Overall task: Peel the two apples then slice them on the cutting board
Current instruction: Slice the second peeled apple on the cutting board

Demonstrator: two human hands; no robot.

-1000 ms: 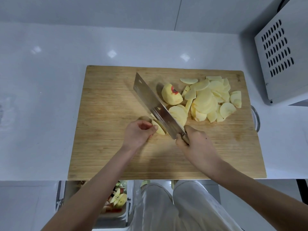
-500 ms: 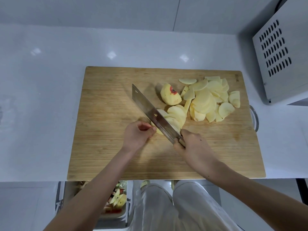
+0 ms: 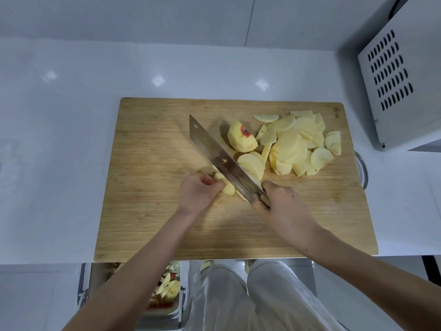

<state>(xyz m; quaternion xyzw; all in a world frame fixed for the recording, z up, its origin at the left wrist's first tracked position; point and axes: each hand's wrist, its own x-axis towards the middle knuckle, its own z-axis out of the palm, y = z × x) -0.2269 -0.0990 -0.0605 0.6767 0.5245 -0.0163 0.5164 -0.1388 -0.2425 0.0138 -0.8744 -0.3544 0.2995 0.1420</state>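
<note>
A wooden cutting board (image 3: 152,211) lies on the white counter. My right hand (image 3: 280,206) grips the handle of a steel cleaver (image 3: 217,156), whose blade slants up to the left. My left hand (image 3: 198,189) pinches a small peeled apple piece (image 3: 225,183) against the blade's left side. Fresh slices (image 3: 253,166) lean on the blade's right side. A peeled apple chunk with a red skin spot (image 3: 241,137) sits behind them. A heap of several slices (image 3: 298,142) fills the board's right part.
A white vented appliance (image 3: 401,75) stands at the right on the counter (image 3: 59,139). A metal ring handle (image 3: 362,173) sticks out past the board's right edge. Below the counter edge, a bin (image 3: 167,290) holds apple peel and scraps.
The cleaver has shifted left along the held apple piece, leaving more slices on its right side. My left hand backed slightly left with the shrinking piece.
</note>
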